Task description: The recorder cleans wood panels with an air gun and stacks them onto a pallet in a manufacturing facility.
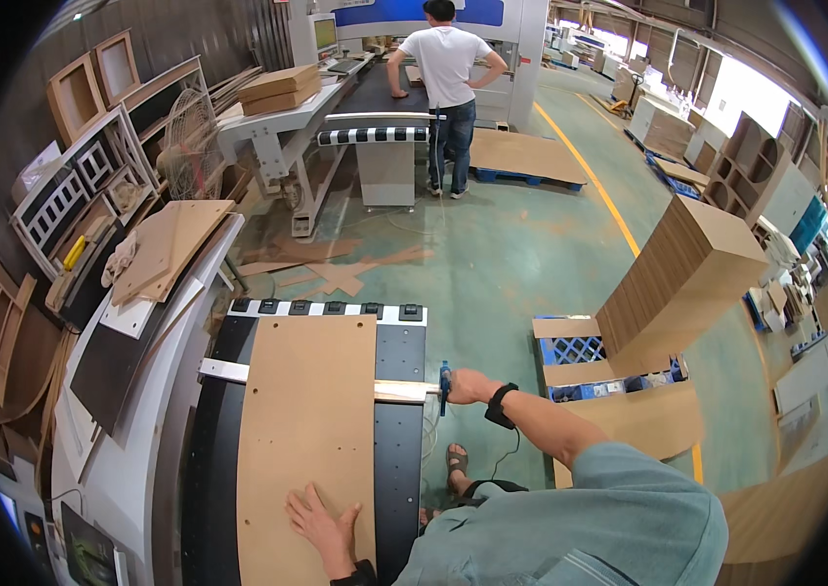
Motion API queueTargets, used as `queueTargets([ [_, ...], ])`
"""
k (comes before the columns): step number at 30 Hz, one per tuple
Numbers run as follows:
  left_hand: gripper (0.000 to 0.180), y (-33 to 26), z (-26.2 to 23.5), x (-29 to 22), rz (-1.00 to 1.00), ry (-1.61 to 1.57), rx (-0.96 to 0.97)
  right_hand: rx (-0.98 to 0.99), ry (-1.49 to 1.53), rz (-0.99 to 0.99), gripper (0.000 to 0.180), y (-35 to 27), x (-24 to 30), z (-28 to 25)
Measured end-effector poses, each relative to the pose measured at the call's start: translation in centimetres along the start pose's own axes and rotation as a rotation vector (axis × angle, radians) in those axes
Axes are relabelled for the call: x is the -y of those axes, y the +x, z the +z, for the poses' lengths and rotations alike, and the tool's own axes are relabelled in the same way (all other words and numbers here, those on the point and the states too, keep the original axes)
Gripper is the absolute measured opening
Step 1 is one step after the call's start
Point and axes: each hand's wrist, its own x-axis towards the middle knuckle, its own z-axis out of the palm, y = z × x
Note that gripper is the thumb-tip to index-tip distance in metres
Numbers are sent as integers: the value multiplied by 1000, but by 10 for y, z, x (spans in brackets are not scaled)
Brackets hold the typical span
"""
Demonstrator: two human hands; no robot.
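Black machine bed [399, 430] — left hand [321, 523] flat on board [306, 420]; right hand [467, 386] clamped on blue tool [444, 383].

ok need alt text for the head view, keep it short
A person's left hand lies flat on a brown board on a black machine table, while the right hand holds a blue-handled tool at the table's edge. Another person stands at a far machine.

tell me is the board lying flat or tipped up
Flat: the board lies face-down on the black bed, left hand spread on it.
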Motion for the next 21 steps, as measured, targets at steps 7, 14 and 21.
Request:
queueTargets([
  [7,108,-1,-4,-4,12,-41,-5,41,16,15,33,5,-4,3],
  [14,105,-1,-6,-3,-3,-27,-7,34,12,25,35,13,-10,13],
  [21,102,-2,-6,-5,15,-51,-44,26,-7,-9,35,24,-25,26],
])
